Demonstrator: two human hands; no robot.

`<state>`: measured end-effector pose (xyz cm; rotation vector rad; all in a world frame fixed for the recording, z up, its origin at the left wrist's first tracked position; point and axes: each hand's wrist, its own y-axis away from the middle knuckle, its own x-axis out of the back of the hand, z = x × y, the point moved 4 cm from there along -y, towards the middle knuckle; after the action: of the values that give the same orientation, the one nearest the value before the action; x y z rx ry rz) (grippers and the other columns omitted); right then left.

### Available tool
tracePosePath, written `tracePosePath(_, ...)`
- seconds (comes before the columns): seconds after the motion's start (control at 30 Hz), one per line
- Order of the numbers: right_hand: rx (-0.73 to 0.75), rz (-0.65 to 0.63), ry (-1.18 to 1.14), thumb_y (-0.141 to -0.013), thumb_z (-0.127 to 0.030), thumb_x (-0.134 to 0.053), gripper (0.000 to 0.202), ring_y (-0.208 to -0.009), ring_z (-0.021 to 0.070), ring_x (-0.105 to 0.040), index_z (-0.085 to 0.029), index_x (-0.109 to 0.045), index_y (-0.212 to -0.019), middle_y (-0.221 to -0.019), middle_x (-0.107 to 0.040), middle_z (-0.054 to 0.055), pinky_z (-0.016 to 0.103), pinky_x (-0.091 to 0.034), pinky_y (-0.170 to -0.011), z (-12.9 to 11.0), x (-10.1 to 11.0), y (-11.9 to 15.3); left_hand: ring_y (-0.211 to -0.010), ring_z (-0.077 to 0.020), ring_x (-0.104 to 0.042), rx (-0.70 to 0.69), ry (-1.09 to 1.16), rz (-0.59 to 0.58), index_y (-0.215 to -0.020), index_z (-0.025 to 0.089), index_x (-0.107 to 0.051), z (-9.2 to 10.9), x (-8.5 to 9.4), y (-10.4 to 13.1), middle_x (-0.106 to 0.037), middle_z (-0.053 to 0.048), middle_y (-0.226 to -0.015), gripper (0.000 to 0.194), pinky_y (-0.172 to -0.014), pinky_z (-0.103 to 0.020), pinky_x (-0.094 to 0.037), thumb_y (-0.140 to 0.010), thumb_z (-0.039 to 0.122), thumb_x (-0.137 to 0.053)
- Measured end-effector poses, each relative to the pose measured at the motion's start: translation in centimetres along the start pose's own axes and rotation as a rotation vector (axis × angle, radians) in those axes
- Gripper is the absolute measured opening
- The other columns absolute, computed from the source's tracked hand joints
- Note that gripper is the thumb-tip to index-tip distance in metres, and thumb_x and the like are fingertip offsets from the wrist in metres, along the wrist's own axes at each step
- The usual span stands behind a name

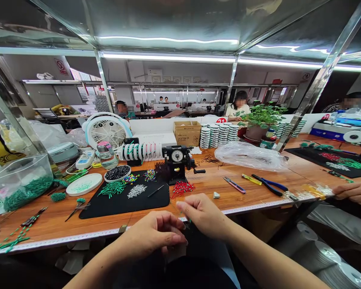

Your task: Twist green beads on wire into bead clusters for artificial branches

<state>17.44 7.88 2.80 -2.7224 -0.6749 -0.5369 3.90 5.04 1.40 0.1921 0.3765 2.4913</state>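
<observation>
Between left hand (156,230) and right hand (206,214), just in front of the bench edge (243,208): thin strands (187,226), too fine to make out clearly, with a small green bit (190,220) beneath the right fingers. Right thumb and forefinger drawn close together, other fingers curled under and partly hidden; cannot tell the exact grip. Left hand half curled, thumb and fingertips toward the strands, palm hidden; cannot tell here either whether grasping or released.

Beyond the hands, on the wooden bench (237,199): red pieces (183,188) in a heap beside a black mat (129,206). On the mat, silver beads (137,191), green tubes (112,189), 2 heaps of multicoloured beads (150,175) and a thin dark tool (155,191). Behind the red heap, a small machine (177,170) with round dial and crank, white spools (141,151) in a row to its left.

Toward the right, a small white piece (216,195), a yellow-handled tool (252,179) and blue-handled pliers (270,184). Farther back, a clear plastic bag (252,155), a potted plant (264,114), a cardboard box (187,134) and a fan (108,130). At the far right, a co-worker's hand (353,193) by the bench edge.
</observation>
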Motion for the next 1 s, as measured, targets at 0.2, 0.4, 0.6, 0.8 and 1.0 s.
tracePosePath(0.2, -0.077, -0.307, 0.044, -0.079, -0.046, -0.058, 0.039, -0.045, 0.0070, -0.034, -0.014, -0.061, -0.057, -0.047, -0.046, -0.003, 0.021, -0.021, -0.042, 1.0, 0.0, 1.6, -0.043, -0.0098, -0.053, 0.019, -0.003, 0.149, -0.070, 0.015, -0.053, -1.7, 0.4, 0.0, -0.060, 0.002, -0.050, 0.026, -0.045, -0.020, -0.040, -0.072, 0.038, -0.065)
tracePosePath(0.4, -0.044, -0.126, -0.518, -0.088, -0.048, -0.044, 0.042, -0.040, 0.0054, -0.034, -0.014, -0.065, -0.076, -0.059, -0.055, 0.000, 0.020, -0.020, -0.039, 3.2, 1.1, 2.4, -0.028, -0.0066, -0.040, 0.090, -0.049, 0.157, -0.074, 0.017, -0.053, -3.5, 1.0, 0.1, -0.053, 0.006, -0.037, 0.026, -0.032, -0.016, -0.030, -0.073, 0.041, -0.062)
tracePosePath(0.6, -0.041, 0.017, -0.428, -0.089, -0.049, -0.043, 0.043, -0.042, 0.0052, -0.023, -0.015, -0.059, -0.070, -0.053, -0.043, -0.004, 0.022, -0.016, -0.043, 4.4, -1.0, 2.8, -0.030, -0.0051, -0.041, 0.070, -0.071, 0.156, -0.064, 0.015, -0.054, -3.7, 0.6, 0.1, -0.065, -0.002, -0.055, 0.027, -0.030, -0.017, -0.024, -0.069, 0.038, -0.065)
tracePosePath(0.8, -0.005, -0.108, -0.275, -0.088, -0.046, -0.046, 0.051, -0.045, 0.0059, -0.024, -0.016, -0.037, -0.049, -0.046, -0.030, -0.006, 0.023, -0.018, -0.045, 3.4, -1.8, 2.7, -0.046, -0.0104, -0.053, 0.026, -0.024, 0.015, -0.065, 0.015, -0.055, -3.7, 0.5, 0.5, -0.057, 0.003, -0.055, 0.025, -0.043, -0.021, -0.035, -0.067, 0.035, -0.070)
tracePosePath(1.0, -0.131, -0.003, -0.793, -0.085, -0.049, -0.052, 0.050, -0.038, 0.0046, -0.018, -0.017, -0.035, -0.049, -0.042, -0.024, -0.009, 0.023, -0.012, -0.041, 3.3, -1.7, 2.6, -0.073, -0.0164, -0.058, -0.069, -0.081, -0.006, -0.070, 0.015, -0.060, -3.3, 0.9, 0.4, -0.068, -0.005, -0.075, 0.020, -0.070, -0.028, -0.041, -0.073, 0.034, -0.066)
